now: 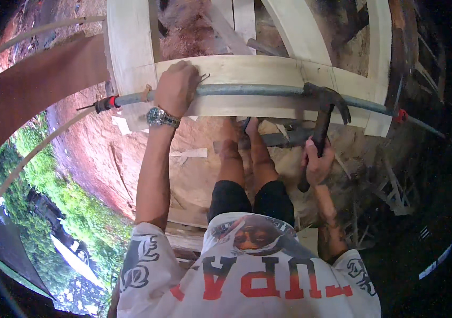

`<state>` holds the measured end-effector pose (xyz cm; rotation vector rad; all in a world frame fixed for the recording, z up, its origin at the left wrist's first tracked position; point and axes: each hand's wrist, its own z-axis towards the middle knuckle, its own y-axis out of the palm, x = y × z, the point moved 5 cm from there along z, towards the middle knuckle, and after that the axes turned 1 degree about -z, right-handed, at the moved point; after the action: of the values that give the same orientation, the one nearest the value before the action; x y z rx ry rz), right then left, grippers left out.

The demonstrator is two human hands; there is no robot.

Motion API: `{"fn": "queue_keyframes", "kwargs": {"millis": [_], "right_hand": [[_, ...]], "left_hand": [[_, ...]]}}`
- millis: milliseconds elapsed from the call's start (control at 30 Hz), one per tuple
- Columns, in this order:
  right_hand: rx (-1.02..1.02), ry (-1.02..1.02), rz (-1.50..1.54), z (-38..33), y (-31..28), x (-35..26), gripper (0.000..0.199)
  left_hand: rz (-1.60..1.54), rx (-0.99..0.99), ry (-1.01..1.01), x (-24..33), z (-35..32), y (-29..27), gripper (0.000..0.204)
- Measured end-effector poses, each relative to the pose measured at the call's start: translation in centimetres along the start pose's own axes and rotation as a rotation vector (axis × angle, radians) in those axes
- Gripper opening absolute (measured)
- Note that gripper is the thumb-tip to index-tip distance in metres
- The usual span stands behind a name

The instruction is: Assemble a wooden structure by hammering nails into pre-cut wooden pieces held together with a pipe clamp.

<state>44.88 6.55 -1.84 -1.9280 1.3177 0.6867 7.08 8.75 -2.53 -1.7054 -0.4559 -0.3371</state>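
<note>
A long grey metal pipe clamp point(252, 90) with red fittings near its ends lies across a pale wooden frame point(226, 66). My left hand point(177, 87), a watch on its wrist, is closed around the pipe left of the middle. Just beside its fingers a small bent metal piece point(204, 78) sticks out; I cannot tell whether the fingers touch it. In my right hand point(318, 160) is a claw hammer point(321, 130), gripped low on its dark handle. The hammer's head lies over the right part of the pipe, and I cannot tell if they touch.
Curved and straight wooden pieces point(300, 32) of the frame extend away from me. Reddish dirt ground point(93, 138) with wood scraps point(189, 153) lies below, around my legs. A broad brown curved panel point(40, 79) stands at the left, with green plants point(77, 185) beyond. Thin wood offcuts point(395, 185) lie at the right.
</note>
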Motion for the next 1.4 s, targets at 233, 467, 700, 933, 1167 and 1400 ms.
{"fn": "queue_keyframes", "kwargs": {"millis": [233, 467, 700, 933, 1167, 1400], "right_hand": [[0.017, -0.009, -0.092, -0.2, 0.4, 0.9, 0.015], [-0.080, -0.062, -0.145, 0.0, 3.1, -0.7, 0.019], [0.016, -0.245, -0.332, 1.7, 4.3, -2.4, 0.021], [-0.058, -0.252, -0.472, 1.5, 6.8, -6.4, 0.023], [-0.041, -0.468, -0.455, 1.0, 8.3, -7.2, 0.022], [-0.084, -0.381, -0.569, 2.5, 8.6, -5.5, 0.024]], "left_hand": [[0.041, 0.091, 0.094, 4.1, 1.4, 3.1, 0.014], [-0.237, 0.239, 0.126, 5.4, 3.5, 4.3, 0.010], [-0.378, 0.344, -0.113, 4.4, 2.2, 4.0, 0.019], [-0.378, 0.309, -0.244, 4.2, 2.6, 4.3, 0.021], [-0.378, 0.372, -0.200, 3.9, 2.4, 4.2, 0.018], [-0.366, 0.354, -0.249, 3.4, 2.5, 5.1, 0.019]]}}
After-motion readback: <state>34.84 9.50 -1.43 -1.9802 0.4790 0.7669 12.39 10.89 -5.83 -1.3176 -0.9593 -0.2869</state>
